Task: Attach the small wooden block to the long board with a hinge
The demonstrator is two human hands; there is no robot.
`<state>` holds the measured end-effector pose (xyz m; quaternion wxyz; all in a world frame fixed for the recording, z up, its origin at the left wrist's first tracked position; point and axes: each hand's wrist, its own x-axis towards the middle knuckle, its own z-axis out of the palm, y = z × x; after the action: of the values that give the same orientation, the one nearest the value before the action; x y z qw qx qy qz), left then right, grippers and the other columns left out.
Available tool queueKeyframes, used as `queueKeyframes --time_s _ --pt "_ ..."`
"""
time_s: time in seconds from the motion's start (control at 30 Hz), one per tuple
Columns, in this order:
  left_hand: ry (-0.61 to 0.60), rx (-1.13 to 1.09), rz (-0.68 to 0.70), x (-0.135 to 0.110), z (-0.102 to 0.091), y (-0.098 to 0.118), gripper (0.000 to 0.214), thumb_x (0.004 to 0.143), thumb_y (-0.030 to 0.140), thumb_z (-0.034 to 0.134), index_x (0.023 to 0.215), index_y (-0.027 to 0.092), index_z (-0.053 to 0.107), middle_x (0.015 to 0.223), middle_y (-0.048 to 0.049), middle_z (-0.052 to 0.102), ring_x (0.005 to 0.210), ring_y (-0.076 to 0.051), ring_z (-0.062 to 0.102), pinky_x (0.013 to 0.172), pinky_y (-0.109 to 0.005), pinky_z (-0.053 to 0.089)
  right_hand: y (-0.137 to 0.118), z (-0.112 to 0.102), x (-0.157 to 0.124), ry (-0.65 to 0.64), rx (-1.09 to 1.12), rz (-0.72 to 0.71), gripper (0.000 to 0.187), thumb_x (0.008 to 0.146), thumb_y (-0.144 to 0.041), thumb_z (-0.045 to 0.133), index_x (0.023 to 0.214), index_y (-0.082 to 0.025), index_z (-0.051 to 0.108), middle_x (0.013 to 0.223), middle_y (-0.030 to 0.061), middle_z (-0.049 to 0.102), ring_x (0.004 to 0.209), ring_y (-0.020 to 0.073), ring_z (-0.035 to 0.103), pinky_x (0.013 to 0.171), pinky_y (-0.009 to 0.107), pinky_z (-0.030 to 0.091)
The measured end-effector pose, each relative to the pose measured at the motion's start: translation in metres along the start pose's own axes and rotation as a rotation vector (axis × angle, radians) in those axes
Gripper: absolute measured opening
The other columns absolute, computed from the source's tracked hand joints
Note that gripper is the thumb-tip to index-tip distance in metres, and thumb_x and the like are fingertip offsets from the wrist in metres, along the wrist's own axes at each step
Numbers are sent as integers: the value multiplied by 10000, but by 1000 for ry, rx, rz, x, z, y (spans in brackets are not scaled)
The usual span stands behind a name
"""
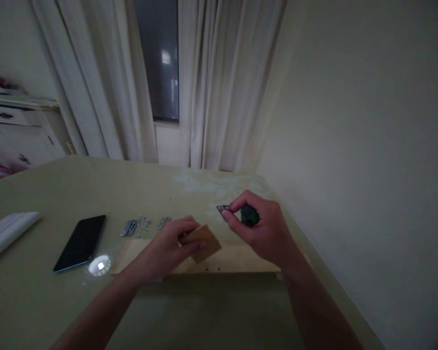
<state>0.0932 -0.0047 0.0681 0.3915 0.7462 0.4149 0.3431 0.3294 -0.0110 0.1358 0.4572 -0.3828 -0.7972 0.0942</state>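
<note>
My left hand (170, 245) is closed on a small brown wooden piece (206, 240) and holds it over a pale wooden board (237, 260) lying on the table. To its right, my right hand (264, 228) pinches a small metal hinge (223, 210) between thumb and forefinger. A dark green tool handle (249, 216) is tucked in the same palm. The hinge hangs just above and right of the wooden piece, not touching it.
On the greenish table (40, 291) lie a black phone (81, 242), more metal hinges (129, 227) and small screws (145, 223) behind the board, and a white object (7, 232) at the left edge. Curtains and a dark window stand behind; a wall runs along the right.
</note>
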Motion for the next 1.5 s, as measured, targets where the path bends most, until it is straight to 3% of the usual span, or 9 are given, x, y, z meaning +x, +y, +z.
queueKeyframes --time_s 0.03,0.13,0.27,0.4,0.5,0.63,1.0,1.23,1.5 --pt "57 -83 1 6 -5 8 225 876 387 753 832 174 692 823 -17 685 784 -180 633 693 -273 474 0 -3 3 41 13 3 130 903 -260 771 853 -220 658 752 -46 707 612 91 584 590 233 441" --pt "215 -417 -17 27 -14 30 298 863 421 810 1029 189 723 989 -45 766 905 -203 701 772 -282 537 2 -8 6 176 40 -11 131 894 -254 814 949 -240 696 826 -50 742 616 85 583 601 227 462" --pt "168 -622 19 47 -11 48 331 865 393 837 1100 186 731 1042 -69 785 947 -210 732 800 -276 568 5 -16 2 164 31 -189 122 934 -158 765 1006 -253 737 947 -18 757 828 115 688 804 253 544" --pt "97 -609 29 54 -5 49 351 866 393 836 1122 181 725 1019 -69 782 914 -202 735 745 -254 578 8 -26 -6 126 -28 -332 156 943 -103 723 1026 -232 753 1031 33 687 926 133 690 820 263 558" --pt "73 -544 -5 53 -2 49 521 872 388 827 1332 225 646 1002 -43 775 866 -190 729 705 -251 584 10 -29 -10 27 -122 -384 204 938 -71 707 1071 -221 744 1079 42 694 924 129 696 768 248 552" --pt "58 -518 1 51 -6 54 689 896 388 795 1513 281 506 1068 -43 784 928 -211 744 772 -295 616 14 -25 -7 -83 -237 -435 210 934 -54 689 1080 -200 731 1132 55 737 1002 169 705 815 282 570" --pt "63 -550 23 51 -16 50 1019 737 268 928 1599 278 385 1144 -81 787 977 -274 789 809 -351 664 12 -18 -3 -37 -418 -469 147 1003 -137 642 1073 -221 741 1073 60 776 935 177 707 767 296 618" --pt "88 -509 13 52 -14 47 864 738 300 928 1495 279 512 1139 -50 765 943 -241 774 774 -315 654 11 -14 1 -17 -449 -463 177 1045 -163 575 1049 -217 743 1104 71 767 893 163 708 704 271 593" --pt "102 -547 -13 48 -4 56 613 736 294 898 1264 230 593 971 -3 690 783 -174 713 661 -260 590 18 -12 -8 -31 -379 -441 236 990 -89 601 1146 -241 692 1298 99 715 1076 203 716 826 322 615"
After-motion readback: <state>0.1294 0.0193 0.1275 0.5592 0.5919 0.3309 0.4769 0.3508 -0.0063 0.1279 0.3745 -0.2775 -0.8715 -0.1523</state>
